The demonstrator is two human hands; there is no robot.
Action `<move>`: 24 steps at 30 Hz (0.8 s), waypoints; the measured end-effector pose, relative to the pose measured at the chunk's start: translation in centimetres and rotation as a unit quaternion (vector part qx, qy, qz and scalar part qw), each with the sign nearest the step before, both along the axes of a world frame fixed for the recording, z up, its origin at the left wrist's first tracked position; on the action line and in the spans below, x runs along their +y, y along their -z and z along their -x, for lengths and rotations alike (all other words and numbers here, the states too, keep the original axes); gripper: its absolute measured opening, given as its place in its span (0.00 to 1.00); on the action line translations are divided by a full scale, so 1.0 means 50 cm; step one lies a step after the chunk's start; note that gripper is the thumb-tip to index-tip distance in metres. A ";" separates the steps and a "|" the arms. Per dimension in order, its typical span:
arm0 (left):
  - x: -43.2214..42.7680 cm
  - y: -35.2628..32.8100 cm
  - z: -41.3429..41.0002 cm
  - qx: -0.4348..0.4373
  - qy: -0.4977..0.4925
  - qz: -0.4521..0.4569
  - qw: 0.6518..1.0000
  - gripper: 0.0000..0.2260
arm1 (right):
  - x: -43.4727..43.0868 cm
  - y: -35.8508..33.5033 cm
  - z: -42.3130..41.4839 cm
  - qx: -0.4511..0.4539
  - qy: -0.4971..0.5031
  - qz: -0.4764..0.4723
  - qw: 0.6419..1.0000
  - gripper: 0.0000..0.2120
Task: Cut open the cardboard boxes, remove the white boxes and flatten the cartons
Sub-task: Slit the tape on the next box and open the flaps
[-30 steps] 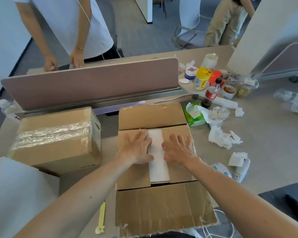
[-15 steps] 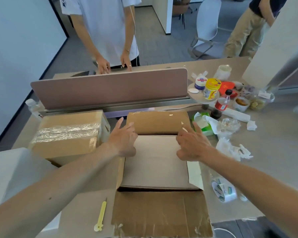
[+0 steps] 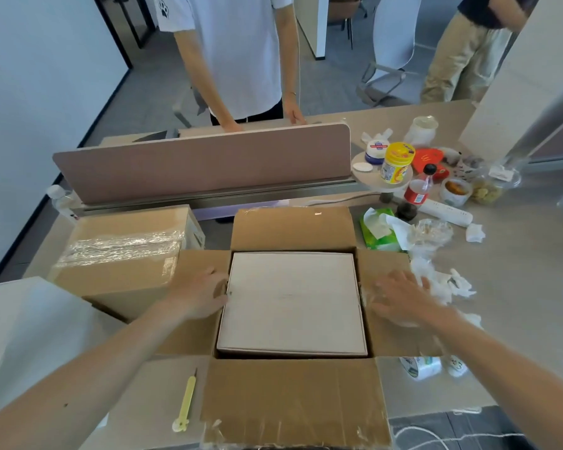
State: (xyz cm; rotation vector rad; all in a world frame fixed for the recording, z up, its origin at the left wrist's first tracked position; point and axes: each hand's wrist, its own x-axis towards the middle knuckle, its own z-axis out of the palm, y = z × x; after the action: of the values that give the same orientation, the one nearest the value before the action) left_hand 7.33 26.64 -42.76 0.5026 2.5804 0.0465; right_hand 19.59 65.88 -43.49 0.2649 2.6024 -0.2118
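Note:
An open cardboard carton (image 3: 293, 397) lies in front of me with all its flaps spread outward. A white box (image 3: 293, 303) fills its inside, top face showing. My left hand (image 3: 202, 295) rests on the left flap at the white box's left edge, fingers relaxed. My right hand (image 3: 400, 297) presses flat on the right flap, fingers spread and blurred. To the left stands a second carton (image 3: 121, 254), sealed with clear tape. A yellow cutter (image 3: 186, 402) lies on the table beside the near flap.
A pink desk divider (image 3: 202, 160) runs behind the cartons, with a person (image 3: 238, 56) standing beyond it. Bottles, jars, tissues (image 3: 442, 280) and a tape roll (image 3: 420, 367) clutter the right side. A white panel (image 3: 26, 326) sits at my left.
The two side flaps, held half-raised before, now lie folded flat outward. Both hands moved apart with them, uncovering the whole top of the white box.

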 end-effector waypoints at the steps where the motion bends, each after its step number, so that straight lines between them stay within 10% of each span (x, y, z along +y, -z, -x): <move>1: 0.009 0.010 -0.008 0.002 -0.015 -0.003 1.000 0.21 | -0.018 0.011 -0.009 0.022 0.016 0.034 0.999 0.23; 17: 0.080 0.048 -0.065 0.023 -0.112 -0.144 0.983 0.01 | -0.032 0.080 -0.031 0.152 0.033 -0.027 0.987 0.23; 24: 0.142 0.039 -0.099 -0.025 -0.190 -0.122 0.974 0.26 | -0.008 0.051 -0.016 0.152 0.044 -0.043 0.987 0.20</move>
State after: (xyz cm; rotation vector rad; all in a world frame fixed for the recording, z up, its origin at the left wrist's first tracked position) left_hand 12.27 33.74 -44.69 0.0829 2.5980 0.5055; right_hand 20.38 65.49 -46.06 0.4069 2.9088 -0.1833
